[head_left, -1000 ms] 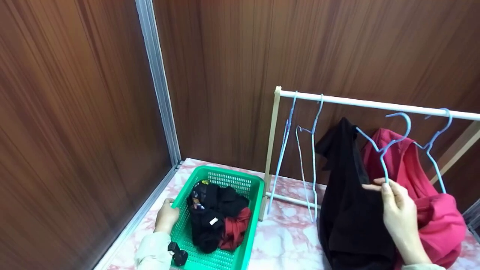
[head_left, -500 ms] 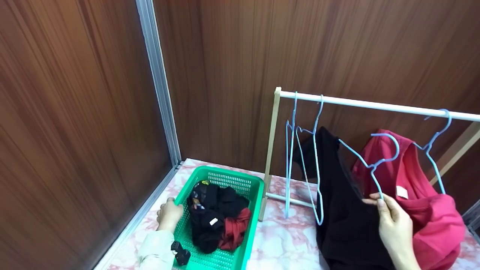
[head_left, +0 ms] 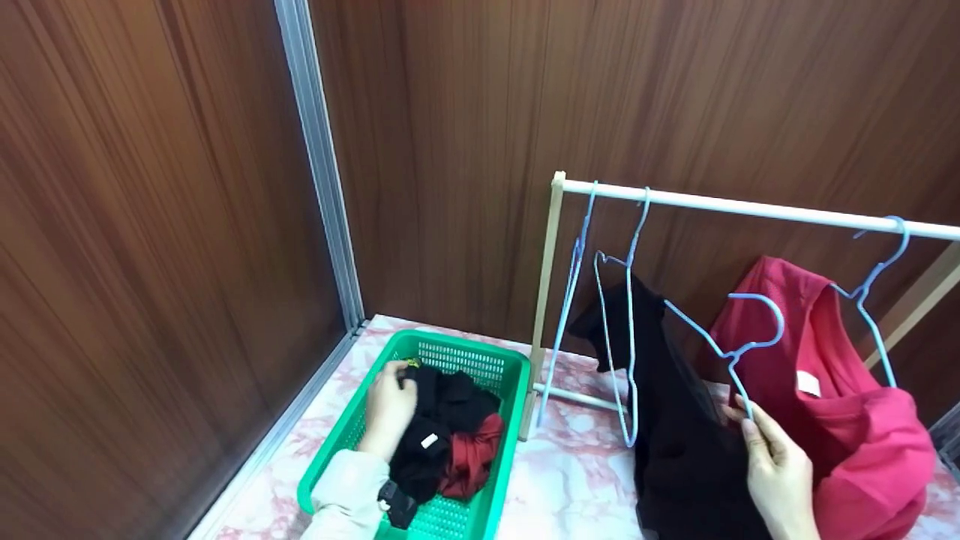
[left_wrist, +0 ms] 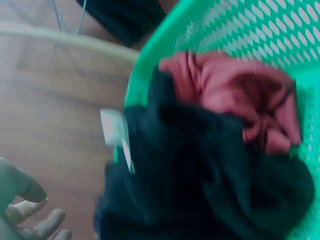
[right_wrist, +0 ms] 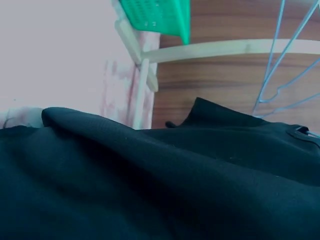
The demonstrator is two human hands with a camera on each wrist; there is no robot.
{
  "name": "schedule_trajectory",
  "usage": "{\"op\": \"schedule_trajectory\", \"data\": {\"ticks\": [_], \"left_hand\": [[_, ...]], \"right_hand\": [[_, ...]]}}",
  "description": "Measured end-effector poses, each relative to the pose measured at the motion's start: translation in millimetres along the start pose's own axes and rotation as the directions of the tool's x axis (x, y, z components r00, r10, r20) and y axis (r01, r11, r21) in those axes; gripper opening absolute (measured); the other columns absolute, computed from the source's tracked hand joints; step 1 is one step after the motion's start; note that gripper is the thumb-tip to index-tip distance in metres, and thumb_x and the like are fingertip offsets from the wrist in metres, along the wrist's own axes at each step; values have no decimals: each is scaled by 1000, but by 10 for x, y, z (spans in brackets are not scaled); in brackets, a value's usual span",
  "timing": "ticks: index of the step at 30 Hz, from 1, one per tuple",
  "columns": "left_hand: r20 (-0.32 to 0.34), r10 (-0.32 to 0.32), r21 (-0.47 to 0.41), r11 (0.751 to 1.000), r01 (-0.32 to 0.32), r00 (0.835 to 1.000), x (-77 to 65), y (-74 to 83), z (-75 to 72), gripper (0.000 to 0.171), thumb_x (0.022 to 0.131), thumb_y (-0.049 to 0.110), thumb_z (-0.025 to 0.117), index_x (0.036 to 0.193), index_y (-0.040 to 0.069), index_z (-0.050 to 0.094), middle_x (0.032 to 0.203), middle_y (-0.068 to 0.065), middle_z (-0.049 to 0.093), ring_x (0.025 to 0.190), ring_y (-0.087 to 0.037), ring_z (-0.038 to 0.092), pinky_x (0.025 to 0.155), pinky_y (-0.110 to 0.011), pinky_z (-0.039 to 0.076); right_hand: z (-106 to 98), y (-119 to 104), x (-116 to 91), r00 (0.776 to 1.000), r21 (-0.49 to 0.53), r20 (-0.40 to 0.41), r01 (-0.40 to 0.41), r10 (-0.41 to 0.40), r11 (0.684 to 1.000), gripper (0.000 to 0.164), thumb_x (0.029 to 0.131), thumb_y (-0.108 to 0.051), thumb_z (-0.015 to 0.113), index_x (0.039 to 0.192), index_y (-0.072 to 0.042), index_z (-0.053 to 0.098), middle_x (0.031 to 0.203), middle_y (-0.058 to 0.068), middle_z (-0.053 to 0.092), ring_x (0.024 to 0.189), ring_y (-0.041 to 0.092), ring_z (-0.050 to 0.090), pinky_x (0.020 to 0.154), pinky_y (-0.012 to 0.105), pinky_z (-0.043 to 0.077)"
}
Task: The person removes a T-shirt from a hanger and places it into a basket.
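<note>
My right hand (head_left: 780,469) pinches a blue wire hanger (head_left: 729,355) below its hook in the head view. On that hanger hangs a black garment (head_left: 675,450), its upper end tilted to the left; it also fills much of the right wrist view (right_wrist: 160,180). The hanger's hook is off the rail. My left hand (head_left: 390,405) hovers over the left side of the green basket (head_left: 517,390). Its fingers are loosely bent and hold nothing in the left wrist view. Inside the basket lie black clothes (left_wrist: 190,165) with a white tag (left_wrist: 114,127) and a red garment (left_wrist: 235,95).
A white rail (head_left: 720,202) on a wooden stand crosses the right side. Two bare blue hangers (head_left: 631,322) hang at its left end. A pink-red garment (head_left: 862,435) hangs farther right. A wood-grain wall (head_left: 450,150) stands behind the marble-patterned table (head_left: 570,480).
My left hand has left the basket's left rim and moved right, over the clothes inside. My right hand has lowered the hanger and black garment, shifting them left.
</note>
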State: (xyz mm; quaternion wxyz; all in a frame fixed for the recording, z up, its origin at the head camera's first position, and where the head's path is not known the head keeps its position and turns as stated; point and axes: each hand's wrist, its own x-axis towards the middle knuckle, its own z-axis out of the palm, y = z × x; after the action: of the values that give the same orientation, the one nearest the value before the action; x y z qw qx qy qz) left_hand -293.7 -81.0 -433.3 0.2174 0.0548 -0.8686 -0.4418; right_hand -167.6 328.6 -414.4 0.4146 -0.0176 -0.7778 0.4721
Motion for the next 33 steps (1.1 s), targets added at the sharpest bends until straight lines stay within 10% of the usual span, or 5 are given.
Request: {"op": "schedule_trajectory", "data": {"ticks": [12, 33], "left_hand": [[82, 261, -94, 963, -254, 962, -330, 509, 290, 24, 82, -2, 54, 103, 2, 65, 99, -14, 68, 98, -31, 63, 89, -43, 47], [289, 378, -76, 925, -372, 880, -687, 732, 693, 28, 85, 7, 53, 110, 9, 64, 100, -9, 67, 96, -27, 61, 80, -36, 49]], "right_hand": [[3, 127, -140, 997, -3, 12, -74, 74, 997, 26, 89, 9, 53, 112, 7, 65, 81, -39, 62, 95, -24, 54, 80, 2, 37], [-67, 253, -298, 966, -19, 202, -159, 159, 987, 29, 91, 3, 53, 89, -19, 72, 61, -22, 65, 75, -15, 58, 74, 1, 37]]}}
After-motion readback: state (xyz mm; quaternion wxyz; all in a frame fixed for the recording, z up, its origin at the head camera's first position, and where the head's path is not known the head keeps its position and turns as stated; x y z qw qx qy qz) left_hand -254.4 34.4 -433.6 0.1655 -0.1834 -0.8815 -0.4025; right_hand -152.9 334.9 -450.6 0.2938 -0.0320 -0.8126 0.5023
